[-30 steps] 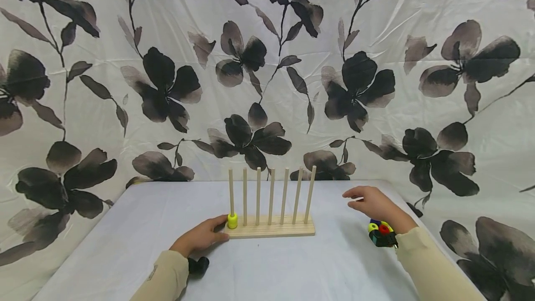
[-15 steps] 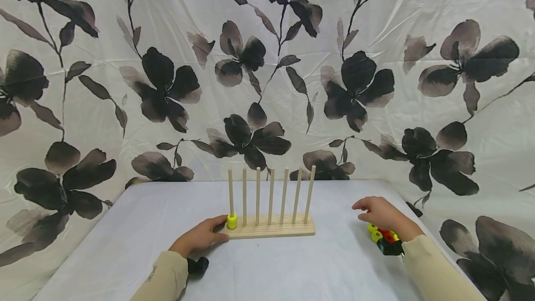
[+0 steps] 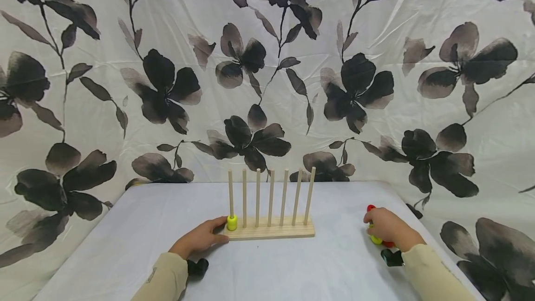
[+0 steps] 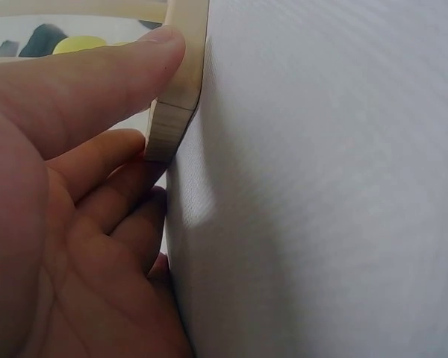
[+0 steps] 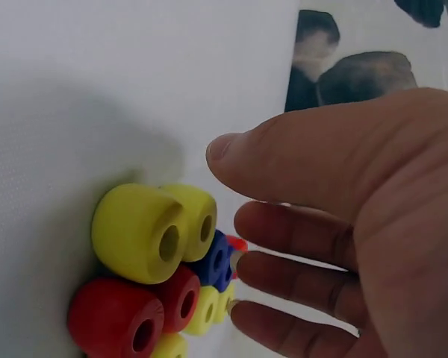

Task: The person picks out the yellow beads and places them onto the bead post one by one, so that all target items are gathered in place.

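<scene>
A wooden peg rack [image 3: 271, 232] with a row of upright pegs stands mid-table in the head view. Yellow beads [image 3: 231, 223] sit low on its leftmost peg. My left hand [image 3: 200, 236] grips the left end of the base; in the left wrist view the thumb [image 4: 134, 63] lies along its front edge, with the fingers behind. Over at the right, my right hand [image 3: 388, 226] hovers at a group of loose beads, partly covering them. The right wrist view shows yellow [image 5: 131, 235], red [image 5: 112, 317] and blue beads [image 5: 213, 257] beside the extended fingers, nothing held.
A white cloth covers the table [image 3: 292, 268]. Behind it hangs a floral curtain [image 3: 267, 73]. Dark wrist cameras show under each wrist, the left one [image 3: 198, 267] and the right one [image 3: 392, 258].
My right hand has moved right and down, coming over the loose beads. The left hand stays at the peg rack's left end.
</scene>
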